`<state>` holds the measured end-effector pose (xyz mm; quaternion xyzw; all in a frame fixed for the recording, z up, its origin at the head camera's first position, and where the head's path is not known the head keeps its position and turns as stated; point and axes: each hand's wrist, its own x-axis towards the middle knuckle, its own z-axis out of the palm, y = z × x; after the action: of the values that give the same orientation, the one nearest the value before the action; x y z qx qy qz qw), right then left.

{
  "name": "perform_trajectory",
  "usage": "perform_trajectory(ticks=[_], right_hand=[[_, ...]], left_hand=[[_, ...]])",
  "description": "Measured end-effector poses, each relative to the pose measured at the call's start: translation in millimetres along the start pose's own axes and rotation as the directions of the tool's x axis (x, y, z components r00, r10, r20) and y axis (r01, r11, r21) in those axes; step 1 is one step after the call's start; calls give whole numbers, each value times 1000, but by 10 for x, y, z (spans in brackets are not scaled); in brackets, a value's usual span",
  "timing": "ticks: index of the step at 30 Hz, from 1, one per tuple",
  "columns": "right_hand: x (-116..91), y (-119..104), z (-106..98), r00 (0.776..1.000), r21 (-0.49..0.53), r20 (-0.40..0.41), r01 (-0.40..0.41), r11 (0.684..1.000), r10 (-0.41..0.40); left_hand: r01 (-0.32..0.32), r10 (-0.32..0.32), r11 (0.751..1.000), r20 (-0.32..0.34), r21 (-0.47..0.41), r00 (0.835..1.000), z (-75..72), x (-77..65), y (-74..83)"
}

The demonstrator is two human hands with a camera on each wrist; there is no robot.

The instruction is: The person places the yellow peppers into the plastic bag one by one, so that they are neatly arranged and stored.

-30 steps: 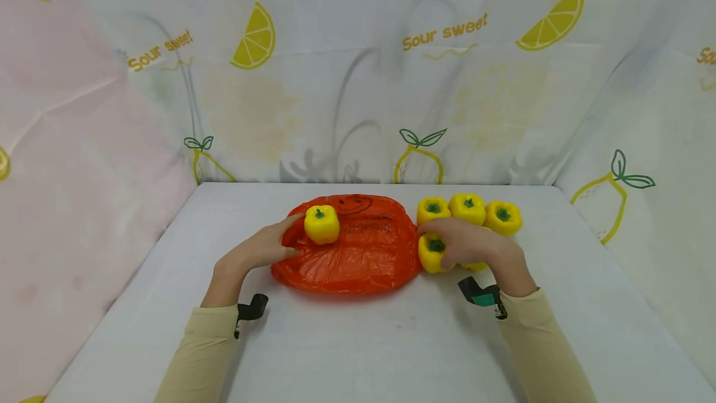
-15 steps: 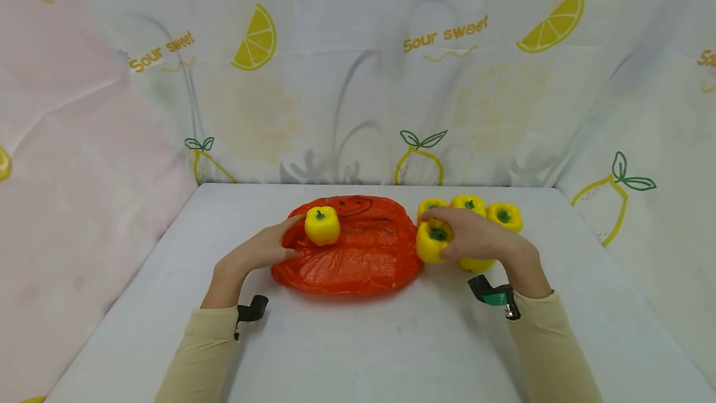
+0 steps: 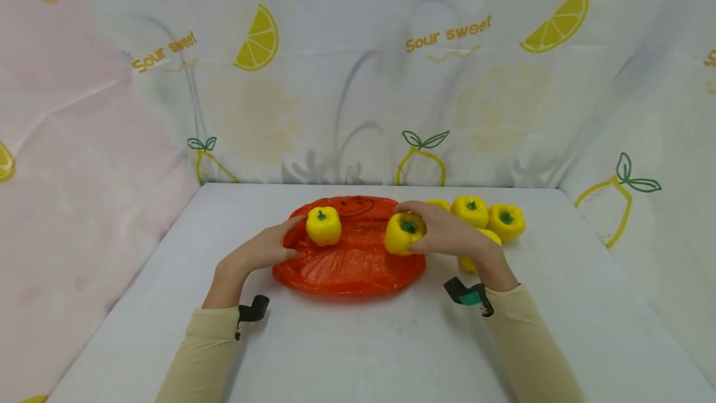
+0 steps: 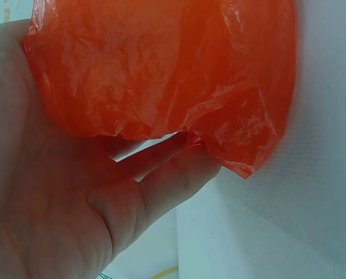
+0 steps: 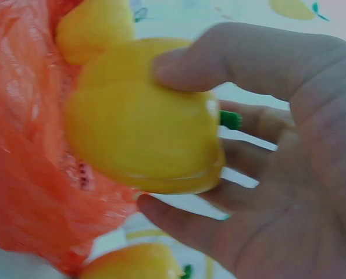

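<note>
In the head view a red plastic bag (image 3: pixel 358 269) with a printed smiling face lies on the white table. A yellow bell pepper (image 3: pixel 323 227) sits on its upper left part. My left hand (image 3: pixel 260 249) holds the bag's left edge. Its thumb (image 4: pixel 181 177) meets the film in the left wrist view, and other fingers are partly hidden behind it. My right hand (image 3: pixel 447 230) grips a second yellow bell pepper (image 3: pixel 398 236) over the bag's right part. The thumb (image 5: pixel 187 68) presses one side in the right wrist view, where a green stem points toward the palm.
Several more yellow peppers (image 3: pixel 506 221) stand grouped at the back right, partly hidden behind my right hand. A white cloth with lemon prints (image 3: pixel 358 79) hangs behind the table's far edge (image 3: pixel 313 185).
My right hand has lifted the pepper from the front of the group and carried it left over the bag. The left hand and the pepper beside it have stayed put.
</note>
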<state>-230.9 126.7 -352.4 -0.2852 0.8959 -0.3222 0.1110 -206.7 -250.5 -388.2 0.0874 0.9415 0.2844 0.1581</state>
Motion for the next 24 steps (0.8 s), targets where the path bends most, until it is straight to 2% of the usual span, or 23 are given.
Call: perform_trajectory(ticks=[5, 11, 17, 24], right_hand=[[148, 11, 125, 998, 44, -53, 25, 999, -23], [318, 36, 301, 995, 70, -103, 17, 997, -9], [451, 22, 467, 994, 66, -113, 10, 998, -2], [565, -88, 580, 994, 76, -106, 46, 996, -38]], left_hand=[[0, 0, 1000, -2, 8, 1000, 8, 4, -5], [-4, 4, 1000, -5, 2, 1000, 8, 12, -17], [-8, 8, 1000, -6, 10, 1000, 6, -3, -14], [-18, 18, 1000, -12, 19, 1000, 12, 8, -20]])
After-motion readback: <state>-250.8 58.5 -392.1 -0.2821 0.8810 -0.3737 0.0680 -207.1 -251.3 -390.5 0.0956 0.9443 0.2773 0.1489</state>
